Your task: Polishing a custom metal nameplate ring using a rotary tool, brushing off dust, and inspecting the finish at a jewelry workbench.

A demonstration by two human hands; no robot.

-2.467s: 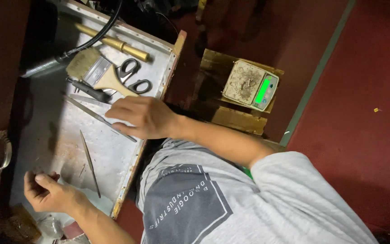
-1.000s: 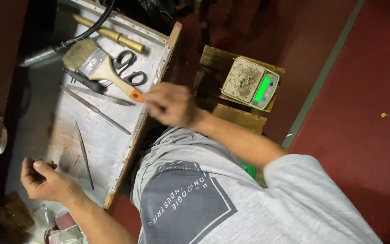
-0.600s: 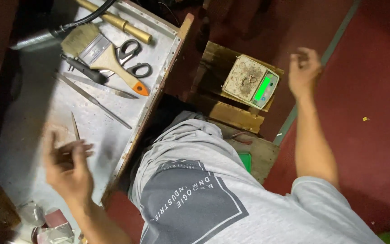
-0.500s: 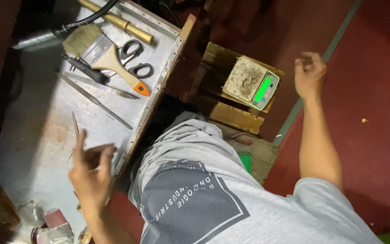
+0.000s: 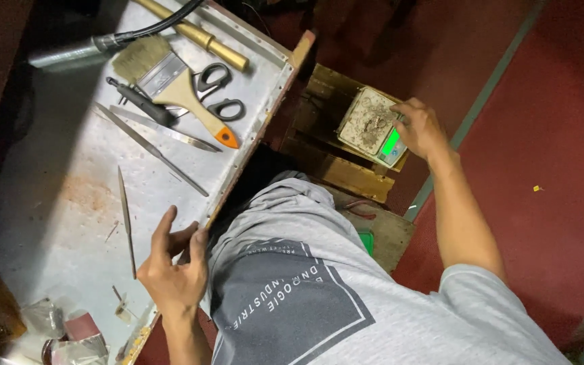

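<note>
1. Grey metal is covering the desk (image 5: 69, 223), which is filling the left of the frame, and its raised rim is keeping the tools from sliding off.
2. Lying in the upper left are a paintbrush (image 5: 170, 84) with an orange-tipped handle, scissors (image 5: 216, 91) and a long file (image 5: 149, 147); a thin needle file (image 5: 126, 220) is lying apart, lower down, near the left hand.
3. The left hand (image 5: 174, 270) is resting at the desk's near edge in the lower left, fingers loosely spread and holding nothing, seemingly steadying the body.
4. The right hand (image 5: 420, 128) is reaching out to the upper centre-right with the arm nearly straight, fingers curled over the edge of a small digital scale (image 5: 373, 125), touching beside its green display; I cannot tell whether anything is pinched.
5. The scale is sitting on a wooden box (image 5: 332, 162) just beside the desk, its pan dusted with pale filings.
</note>
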